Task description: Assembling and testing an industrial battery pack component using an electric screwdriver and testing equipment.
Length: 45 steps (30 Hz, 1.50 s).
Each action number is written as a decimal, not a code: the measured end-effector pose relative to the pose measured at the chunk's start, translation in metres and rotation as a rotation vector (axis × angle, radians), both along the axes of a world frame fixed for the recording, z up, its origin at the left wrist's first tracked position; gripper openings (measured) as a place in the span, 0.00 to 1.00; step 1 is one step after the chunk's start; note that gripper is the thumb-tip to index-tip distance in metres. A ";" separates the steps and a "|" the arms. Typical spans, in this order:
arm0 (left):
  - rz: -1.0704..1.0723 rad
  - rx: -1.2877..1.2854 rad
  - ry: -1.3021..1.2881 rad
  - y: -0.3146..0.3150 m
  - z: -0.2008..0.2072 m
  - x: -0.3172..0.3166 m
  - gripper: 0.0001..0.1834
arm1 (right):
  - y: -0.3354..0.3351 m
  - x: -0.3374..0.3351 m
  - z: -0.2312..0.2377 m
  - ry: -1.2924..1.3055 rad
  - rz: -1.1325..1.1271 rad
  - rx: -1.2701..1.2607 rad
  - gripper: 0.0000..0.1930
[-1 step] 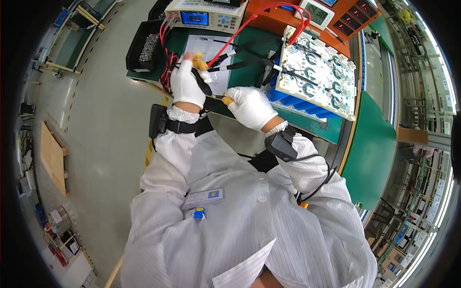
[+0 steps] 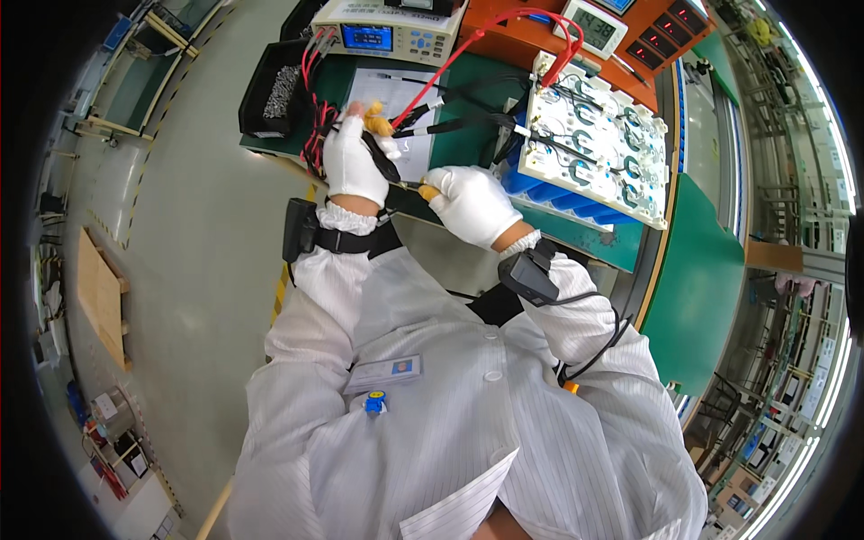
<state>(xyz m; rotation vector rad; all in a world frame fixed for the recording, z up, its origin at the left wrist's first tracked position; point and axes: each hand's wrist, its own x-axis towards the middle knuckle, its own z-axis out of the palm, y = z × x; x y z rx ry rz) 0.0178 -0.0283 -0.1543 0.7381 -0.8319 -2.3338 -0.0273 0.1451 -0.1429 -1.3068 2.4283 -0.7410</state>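
Note:
My left hand [image 2: 353, 164], in a white glove with yellow finger covers, is closed around a black cable [image 2: 385, 164] above a paper sheet [image 2: 416, 155]. My right hand [image 2: 477, 205], gloved likewise, has its fingertips pinched at the lower end of that cable, close to the bench's front edge. Other dark cables [image 2: 468, 120] run right from beside my left hand to a battery pack [image 2: 589, 148] with a white top frame and blue cells. A red wire [image 2: 438, 79] arches from near my left fingers to the pack's far corner.
A benchtop meter [image 2: 423, 43] with a blue screen stands at the back. Left of it is a black bin [image 2: 255, 106] holding small metal parts. Red leads [image 2: 317, 135] hang beside the bin. An orange console [image 2: 504, 40] and a digital clock [image 2: 594, 27] stand behind the pack.

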 end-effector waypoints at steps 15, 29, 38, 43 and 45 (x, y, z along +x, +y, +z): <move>-0.053 0.090 -0.085 -0.009 -0.013 0.002 0.16 | 0.007 0.003 -0.008 -0.008 0.015 -0.039 0.09; -0.521 -0.363 -0.218 -0.025 -0.005 0.045 0.09 | 0.014 -0.002 -0.005 -0.124 -0.135 -0.215 0.10; -0.545 -0.328 -0.151 -0.007 -0.010 0.046 0.10 | 0.008 -0.002 -0.003 -0.099 -0.166 -0.252 0.07; -0.574 -0.374 -0.157 -0.008 -0.012 0.049 0.09 | 0.007 -0.002 0.001 -0.110 -0.153 -0.192 0.07; -0.583 -0.399 -0.182 -0.007 -0.011 0.050 0.09 | 0.007 -0.002 -0.001 -0.097 -0.138 -0.173 0.07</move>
